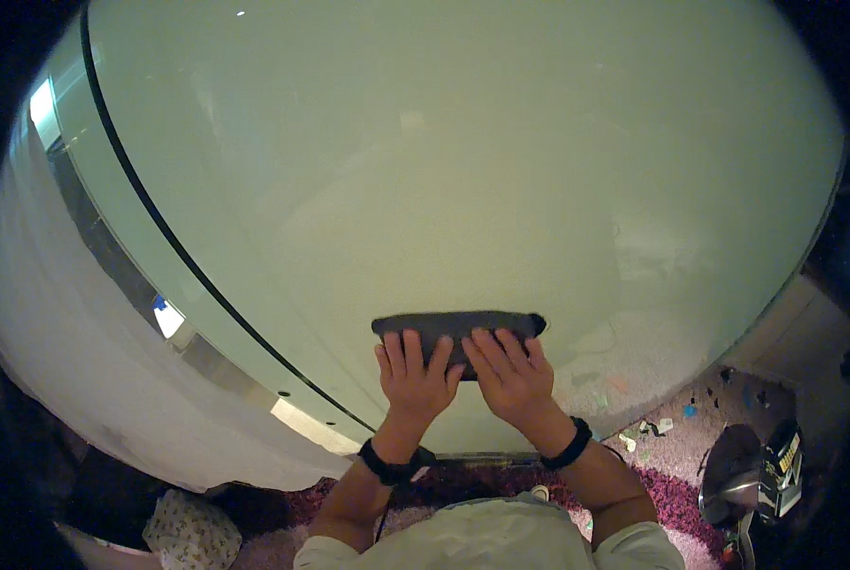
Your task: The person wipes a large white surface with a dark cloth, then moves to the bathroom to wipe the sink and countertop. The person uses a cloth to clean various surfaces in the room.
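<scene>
A dark grey, elongated flat object (460, 320) lies against the large, glossy pale-green panel (432, 214), near its lower end. Both my hands rest on it, side by side. My left hand (414, 374) presses its left part with the fingers spread, and my right hand (512, 374) lies on its right part with the fingers extended. Neither hand closes round it. What exactly the dark object is, I cannot tell. Each of my wrists wears a black band.
White fabric (147, 399) hangs along the left, beyond a black strip (182, 253) on the panel. At the lower right, scraps lie on the floor near a black box (780, 474). A pink-and-black rug (670, 499) runs beneath; patterned cloth (191, 531) sits lower left.
</scene>
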Tool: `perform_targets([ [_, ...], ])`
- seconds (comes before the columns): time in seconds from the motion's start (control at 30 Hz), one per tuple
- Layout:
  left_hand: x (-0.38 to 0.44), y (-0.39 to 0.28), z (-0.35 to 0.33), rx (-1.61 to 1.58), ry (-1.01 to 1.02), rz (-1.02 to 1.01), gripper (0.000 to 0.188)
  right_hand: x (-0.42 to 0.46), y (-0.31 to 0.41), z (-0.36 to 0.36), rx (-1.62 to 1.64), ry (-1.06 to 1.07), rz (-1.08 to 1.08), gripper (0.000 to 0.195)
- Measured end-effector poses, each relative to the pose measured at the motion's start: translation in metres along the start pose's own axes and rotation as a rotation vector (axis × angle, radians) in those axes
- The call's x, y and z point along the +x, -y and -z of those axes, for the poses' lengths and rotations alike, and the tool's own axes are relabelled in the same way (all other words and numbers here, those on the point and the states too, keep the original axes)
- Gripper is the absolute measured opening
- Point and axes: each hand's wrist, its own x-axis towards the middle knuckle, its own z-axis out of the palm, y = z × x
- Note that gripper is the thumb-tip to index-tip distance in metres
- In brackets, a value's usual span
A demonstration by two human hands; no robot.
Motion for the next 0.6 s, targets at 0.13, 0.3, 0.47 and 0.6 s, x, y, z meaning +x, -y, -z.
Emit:
perform_targets([
  [0.13,0.083,-0.012,0.013,-0.094,-0.072,0.066,0.045,0.063,-0.027,0.028,-0.066,-0.111,-0.101,0.039],
  [0.3,0.138,-0.021,0.027,-0.078,-0.090,0.075,0.047,0.096,-0.042,0.049,-0.027,-0.214,-0.178,0.037],
  [0.47,0.057,-0.044,-0.002,-0.133,0.009,-0.011,0.044,0.016,-0.040,0.030,-0.078,-0.104,-0.168,0.036],
  [0.6,0.027,-0.062,-0.007,-0.076,0.094,-0.063,0.043,-0.023,-0.038,0.027,-0.079,-0.067,-0.194,0.036],
])
